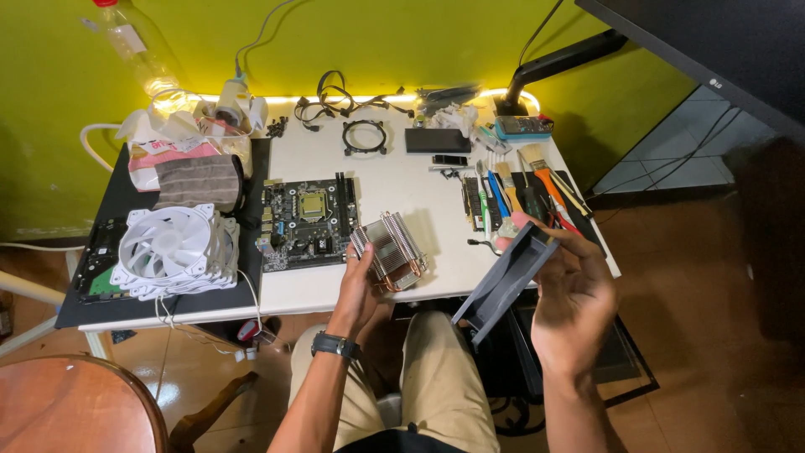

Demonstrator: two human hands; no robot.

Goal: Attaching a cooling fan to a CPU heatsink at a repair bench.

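Observation:
My left hand (359,289) grips a finned metal heatsink (390,250) with a copper base, held over the near edge of the white table (402,189). My right hand (574,294) holds a dark grey fan (505,281) by its frame, tilted edge-on, just off the table's near right corner. A black watch is on my left wrist. A green motherboard (308,222) with a bare processor in its socket lies flat on the table just left of the heatsink.
A stack of white fans (176,250) sits on a black mat at left. Brushes and screwdrivers (524,193) lie at right. Cables, a black ring bracket (365,137) and a small black box lie at the back. A monitor arm rises at back right. A wooden stool (71,407) stands near left.

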